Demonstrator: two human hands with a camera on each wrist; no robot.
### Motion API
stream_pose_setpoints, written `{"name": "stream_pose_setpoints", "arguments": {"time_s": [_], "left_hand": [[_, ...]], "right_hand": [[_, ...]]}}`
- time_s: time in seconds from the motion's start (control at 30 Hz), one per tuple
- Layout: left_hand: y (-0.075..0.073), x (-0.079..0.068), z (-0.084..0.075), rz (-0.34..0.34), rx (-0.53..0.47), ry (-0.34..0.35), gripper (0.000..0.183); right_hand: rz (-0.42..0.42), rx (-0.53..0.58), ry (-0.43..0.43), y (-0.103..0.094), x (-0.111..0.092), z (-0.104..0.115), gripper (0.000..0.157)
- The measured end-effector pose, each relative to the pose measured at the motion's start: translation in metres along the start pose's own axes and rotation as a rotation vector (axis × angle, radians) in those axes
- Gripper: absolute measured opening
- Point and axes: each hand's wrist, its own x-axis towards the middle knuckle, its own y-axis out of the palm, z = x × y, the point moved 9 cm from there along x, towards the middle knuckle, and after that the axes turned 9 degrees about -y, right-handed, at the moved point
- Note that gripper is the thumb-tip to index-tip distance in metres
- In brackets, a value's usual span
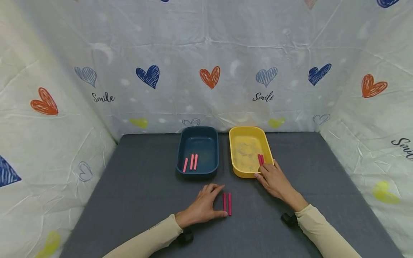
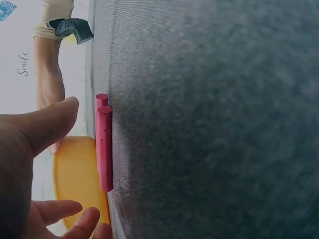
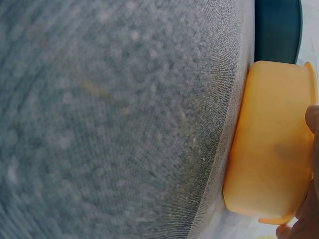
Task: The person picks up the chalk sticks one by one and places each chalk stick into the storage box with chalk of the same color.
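Note:
Two dark pink sticks lie side by side on the grey cloth, close to the person's left hand. That hand's thumb and forefinger are spread wide beside them; in the left wrist view a gap shows between the thumb and the sticks. At the near right corner of the yellow tray is the right hand, its fingers reaching over the rim and its thumb outside. Two dark pink sticks show inside, right at those fingertips. Whether the fingers grip one is hidden.
A dark blue tray with three lighter pink sticks stands left of the yellow tray. A white curtain printed with hearts hangs behind and along both sides of the grey-covered table.

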Motion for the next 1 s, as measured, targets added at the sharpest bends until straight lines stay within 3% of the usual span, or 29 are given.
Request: {"name": "stream_pose_setpoints", "arguments": {"time_s": [0.53, 1.0], "left_hand": [[0.0081, -0.0004, 0.0033, -0.007, 0.084, 0.015, 0.090], [0.0090, 0.0002, 0.0019, -0.008, 0.117, 0.029, 0.079]], "right_hand": [[-0.039, -0.022, -0.036, -0.0026, 0.0013, 0.0030, 0.020], [-0.037, -0.018, -0.031, -0.0019, 0.0002, 0.0020, 0.020]]}}
